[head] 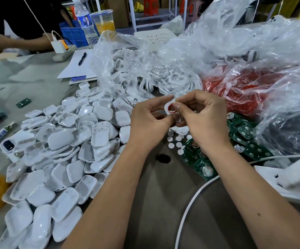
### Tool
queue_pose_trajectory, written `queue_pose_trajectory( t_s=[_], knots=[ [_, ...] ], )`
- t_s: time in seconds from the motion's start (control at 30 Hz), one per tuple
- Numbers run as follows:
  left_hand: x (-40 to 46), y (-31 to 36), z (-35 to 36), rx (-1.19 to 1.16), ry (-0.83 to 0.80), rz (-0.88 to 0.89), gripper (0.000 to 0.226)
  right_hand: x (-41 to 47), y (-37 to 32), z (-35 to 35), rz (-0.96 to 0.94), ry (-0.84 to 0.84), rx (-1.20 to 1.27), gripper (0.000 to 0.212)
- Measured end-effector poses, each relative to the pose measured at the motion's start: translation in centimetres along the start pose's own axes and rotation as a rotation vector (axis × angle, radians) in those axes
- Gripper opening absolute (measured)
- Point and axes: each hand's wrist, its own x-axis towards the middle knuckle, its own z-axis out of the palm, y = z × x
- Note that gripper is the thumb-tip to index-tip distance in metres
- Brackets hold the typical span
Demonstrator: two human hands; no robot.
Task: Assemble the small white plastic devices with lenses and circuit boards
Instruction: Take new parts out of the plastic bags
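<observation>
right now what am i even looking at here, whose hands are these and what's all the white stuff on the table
There is no machine here. One camera, worn on a person's head, looks down at their two bare hands. The left hand and right hand together pinch a small white plastic piece with a red ring in it, above the grey table. To the left lies a big heap of white shells. Beside the right hand lie green circuit boards and small white round discs. Behind are clear bags, one of white parts and one of red parts. Another person's arm shows at far left.
</observation>
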Motion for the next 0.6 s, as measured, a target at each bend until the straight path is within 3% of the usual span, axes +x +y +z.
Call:
queue_pose_trajectory(
  t_s=[0.23, 0.6],
  knots=[
    [0.00, -0.14, 0.05, -0.087, 0.003, -0.012, 0.033, 0.55, 0.80, -0.16, -0.024, 0.044, -0.064, 0.018],
    [-0.09, -0.02, -0.66, -0.174, -0.061, -0.024, 0.026, 0.45, 0.21, -0.17, 0.092, -0.060, 0.159, 0.023]
  ],
)
